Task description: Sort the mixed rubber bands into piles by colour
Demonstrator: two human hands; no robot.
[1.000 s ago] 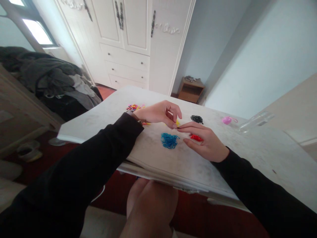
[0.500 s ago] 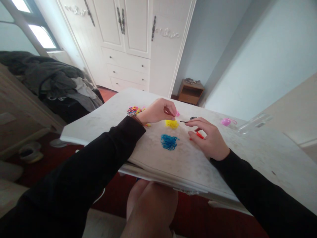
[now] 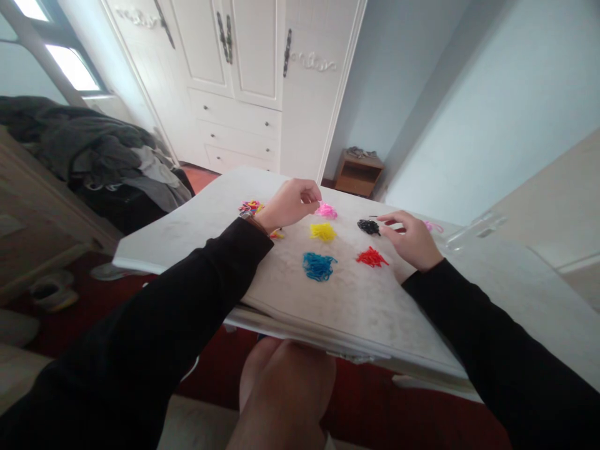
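Small rubber bands lie sorted by colour on the white table point(image 3: 356, 300). My left hand point(image 3: 291, 203) is over the left edge of the pink pile point(image 3: 328, 210), thumb and fingertips pinched together; what is between them is too small to make out. My right hand point(image 3: 409, 236) is beside the black pile point(image 3: 368, 227), thumb and fingers apart. A single black rubber band point(image 3: 373, 216) shows just off its fingertips. Nearer me are the yellow pile point(image 3: 323, 232), the red pile point(image 3: 372, 257) and the blue pile point(image 3: 319, 267). A mixed-colour heap point(image 3: 250, 207) is partly behind my left wrist.
A clear plastic container point(image 3: 475, 230) lies on the table's right side, with a pink object point(image 3: 434, 226) partly hidden behind my right hand. Beyond the table stand a white wardrobe point(image 3: 244, 119) and a small brown cabinet point(image 3: 359, 174). Clothes point(image 3: 112, 156) are heaped at left.
My right hand has moved up and away from the red pile to the black one, its fingers parting from the black rubber band. My left hand has drawn slightly left, uncovering the pink pile.
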